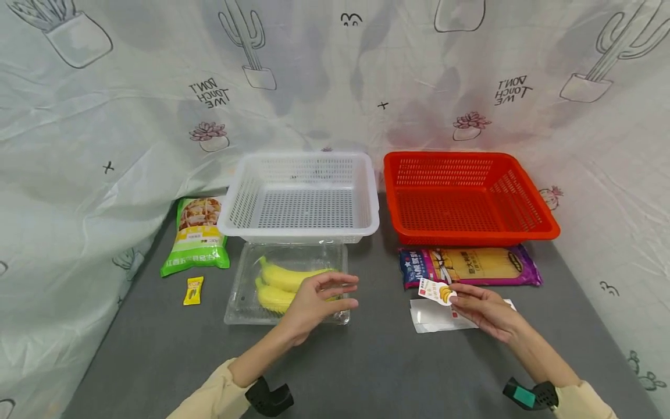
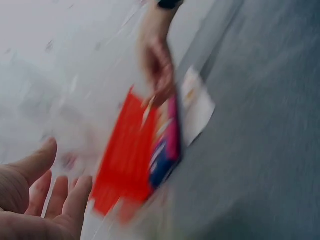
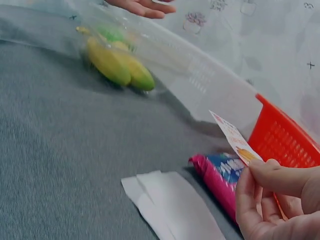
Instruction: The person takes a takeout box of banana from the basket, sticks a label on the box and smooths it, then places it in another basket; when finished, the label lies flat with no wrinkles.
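My right hand (image 1: 487,311) pinches a small white sticker (image 1: 435,291) printed with bananas, by its edge between thumb and fingers. Beneath it on the table lie white label sheets (image 1: 429,317), partly covered by that hand. My left hand (image 1: 319,299) is held over a clear plastic box (image 1: 241,302) with bananas (image 1: 274,295) inside, its fingers spread loosely and nothing in them. In the right wrist view the sticker (image 3: 235,137) stands up from the fingertips. The left wrist view is blurred and shows the left hand (image 2: 45,200) with parted fingers.
Behind the box stands a white basket (image 1: 298,235), beside a red basket (image 1: 471,237). A pasta packet (image 1: 476,266) lies before the red one. To the left are a green and yellow food bag (image 1: 198,235) and a small yellow packet (image 1: 193,290). A patterned cloth (image 1: 335,75) hangs behind.
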{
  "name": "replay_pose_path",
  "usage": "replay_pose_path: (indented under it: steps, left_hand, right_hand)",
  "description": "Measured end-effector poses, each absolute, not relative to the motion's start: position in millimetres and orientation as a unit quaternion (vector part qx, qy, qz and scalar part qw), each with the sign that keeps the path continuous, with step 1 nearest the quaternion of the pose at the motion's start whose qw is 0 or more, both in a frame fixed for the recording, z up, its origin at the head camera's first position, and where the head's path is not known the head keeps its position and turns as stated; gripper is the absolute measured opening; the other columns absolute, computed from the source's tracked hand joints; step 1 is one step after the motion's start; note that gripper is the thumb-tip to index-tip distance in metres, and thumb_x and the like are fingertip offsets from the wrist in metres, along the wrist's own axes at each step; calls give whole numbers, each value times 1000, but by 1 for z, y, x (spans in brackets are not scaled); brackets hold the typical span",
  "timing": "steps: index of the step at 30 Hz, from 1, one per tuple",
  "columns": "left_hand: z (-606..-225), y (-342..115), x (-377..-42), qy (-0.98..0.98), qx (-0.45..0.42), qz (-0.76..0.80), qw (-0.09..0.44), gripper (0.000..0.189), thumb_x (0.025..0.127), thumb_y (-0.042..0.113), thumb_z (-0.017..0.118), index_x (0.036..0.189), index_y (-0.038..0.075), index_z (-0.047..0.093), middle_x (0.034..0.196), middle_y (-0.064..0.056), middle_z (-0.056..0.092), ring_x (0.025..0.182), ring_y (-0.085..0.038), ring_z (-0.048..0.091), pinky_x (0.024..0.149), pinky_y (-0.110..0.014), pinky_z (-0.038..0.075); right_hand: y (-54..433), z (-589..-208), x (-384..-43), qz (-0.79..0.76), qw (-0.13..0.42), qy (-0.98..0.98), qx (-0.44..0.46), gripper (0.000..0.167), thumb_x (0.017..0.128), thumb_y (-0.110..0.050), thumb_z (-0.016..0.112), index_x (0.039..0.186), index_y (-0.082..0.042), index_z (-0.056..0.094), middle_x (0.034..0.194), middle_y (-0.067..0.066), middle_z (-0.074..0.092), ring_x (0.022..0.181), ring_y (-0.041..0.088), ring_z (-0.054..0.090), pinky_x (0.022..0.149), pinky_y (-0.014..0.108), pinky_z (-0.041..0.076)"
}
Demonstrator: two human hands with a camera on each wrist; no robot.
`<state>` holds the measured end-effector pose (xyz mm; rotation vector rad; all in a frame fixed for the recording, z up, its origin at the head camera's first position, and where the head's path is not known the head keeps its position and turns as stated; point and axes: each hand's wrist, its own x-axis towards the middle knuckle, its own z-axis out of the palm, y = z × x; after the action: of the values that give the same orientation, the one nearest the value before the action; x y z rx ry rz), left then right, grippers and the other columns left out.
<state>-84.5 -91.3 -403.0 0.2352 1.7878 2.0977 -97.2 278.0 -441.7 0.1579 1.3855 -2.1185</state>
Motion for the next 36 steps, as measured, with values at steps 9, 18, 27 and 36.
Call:
replay_pose_path:
  steps: [9, 18, 27, 36]
  left_hand:
    - [-398, -180, -68, 655, 52, 747, 102, 39, 85, -3, 69, 122, -5, 57, 130, -16, 56, 120, -28, 56, 90, -34, 51]
    - [-405, -251, -59, 763, 55, 645, 0, 41, 86, -3, 68, 125, -6, 56, 122, -2, 63, 106, -16, 63, 79, -30, 55]
    - [-440, -282, -63, 809, 123, 566, -100, 41, 75, -15, 72, 115, -8, 64, 120, -10, 63, 108, -8, 57, 80, -19, 49]
    - [-453, -285, -69, 844, 164, 510, -38, 60, 72, 0, 81, 128, 2, 60, 153, -11, 31, 135, -8, 34, 97, -28, 45]
  right_hand:
    - [260, -432, -99, -803, 316, 504, 34, 31, 95, 5, 53, 104, -18, 72, 104, 4, 62, 94, 12, 65, 87, 28, 52]
    - [233, -414, -103, -791, 319, 519, 59, 27, 94, 4, 56, 102, -16, 72, 108, 4, 58, 96, 13, 64, 91, 30, 50]
    - [213, -408, -105, -781, 327, 529, 56, 27, 94, 4, 56, 102, -16, 73, 107, 5, 59, 94, 13, 65, 90, 30, 50]
    - [193, -402, -108, -765, 325, 550, 74, 25, 92, 3, 59, 104, -15, 72, 110, 5, 58, 94, 13, 64, 90, 29, 50]
